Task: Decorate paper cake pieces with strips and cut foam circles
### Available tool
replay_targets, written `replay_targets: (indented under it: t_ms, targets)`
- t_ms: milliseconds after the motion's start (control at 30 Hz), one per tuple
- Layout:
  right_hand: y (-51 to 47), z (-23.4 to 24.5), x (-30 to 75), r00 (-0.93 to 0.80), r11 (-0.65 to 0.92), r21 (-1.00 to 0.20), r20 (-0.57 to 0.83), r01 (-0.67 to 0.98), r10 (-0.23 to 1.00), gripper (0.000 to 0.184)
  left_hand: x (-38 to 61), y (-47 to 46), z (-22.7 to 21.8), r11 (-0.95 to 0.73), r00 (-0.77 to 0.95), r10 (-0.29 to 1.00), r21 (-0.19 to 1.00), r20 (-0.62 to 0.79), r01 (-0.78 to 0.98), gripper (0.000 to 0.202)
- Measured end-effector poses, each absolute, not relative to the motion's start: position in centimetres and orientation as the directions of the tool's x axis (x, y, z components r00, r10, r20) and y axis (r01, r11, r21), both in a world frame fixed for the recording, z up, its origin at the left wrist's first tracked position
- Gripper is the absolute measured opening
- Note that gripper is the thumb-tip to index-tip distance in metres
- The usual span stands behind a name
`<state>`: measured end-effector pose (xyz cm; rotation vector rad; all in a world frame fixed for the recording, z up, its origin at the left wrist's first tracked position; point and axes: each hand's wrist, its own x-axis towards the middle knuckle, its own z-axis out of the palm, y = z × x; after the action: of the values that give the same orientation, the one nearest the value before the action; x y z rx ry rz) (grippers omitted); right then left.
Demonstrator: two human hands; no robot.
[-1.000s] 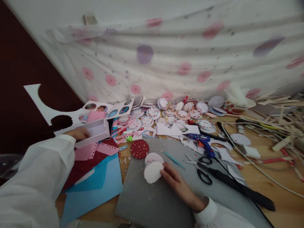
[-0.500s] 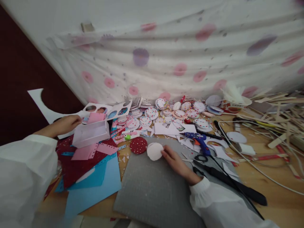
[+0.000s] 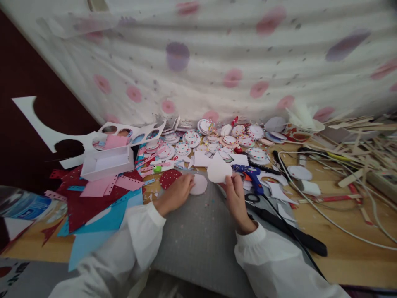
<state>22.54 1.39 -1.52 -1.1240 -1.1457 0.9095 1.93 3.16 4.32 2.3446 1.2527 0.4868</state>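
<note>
My right hand [image 3: 236, 196] pinches the lower edge of a white paper circle [image 3: 218, 168], raised above the grey cutting mat [image 3: 198, 231]. My left hand [image 3: 176, 192] has its fingers closed at the left edge of a pale pinkish circle [image 3: 199, 184]; its fingertips are partly hidden. Just behind the left hand lies a dark red circle with white dots [image 3: 170, 178]. Right of the right hand are a blue glue gun [image 3: 252, 176] and dark-handled scissors [image 3: 252, 197], partly hidden by the hand.
Decorated paper discs [image 3: 192, 138] are heaped along the back. A white open box [image 3: 107, 162] stands left on pink and red sheets, beside cut-out card [image 3: 56, 132]. Wooden strips [image 3: 359, 140], a white cable [image 3: 322, 219] and a paper bowl [image 3: 300, 131] are at right.
My left hand has moved from the box area to the pale circle. My right hand has lifted the white circle off the mat, up and to the right. The view has shifted slightly.
</note>
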Motion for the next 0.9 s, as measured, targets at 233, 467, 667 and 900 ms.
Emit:
replay_targets:
  t_ms: [233, 467, 667, 900]
  targets:
    - [1.2, 0.4, 22.2, 0.247, 0.14, -0.989, 0.126, -0.04, 0.961, 0.03, 0.3, 1.3, 5.3, -0.412, 0.556, 0.83, 0.625, -0.043, 0.663, 0.02]
    - [0.6, 0.8, 21.7, 0.165, 0.215, -0.976, 0.218, 0.036, 0.962, 0.025, 0.4, 2.0, 3.6, 0.004, 0.365, 0.93, 0.992, -0.049, 0.124, 0.025]
    - [1.2, -0.5, 20.8, 0.068, 0.323, -0.861, 0.377, 0.393, 0.924, 0.017, 0.9, 2.4, 1.3, 0.146, 0.309, 0.945, 0.983, -0.104, -0.116, 0.029]
    - [0.6, -0.2, 20.2, -0.008, 0.438, -0.671, 0.541, 0.598, 0.841, 0.043, 0.2, 2.0, 1.3, 0.127, 0.312, 0.942, 0.992, -0.123, 0.007, 0.026]
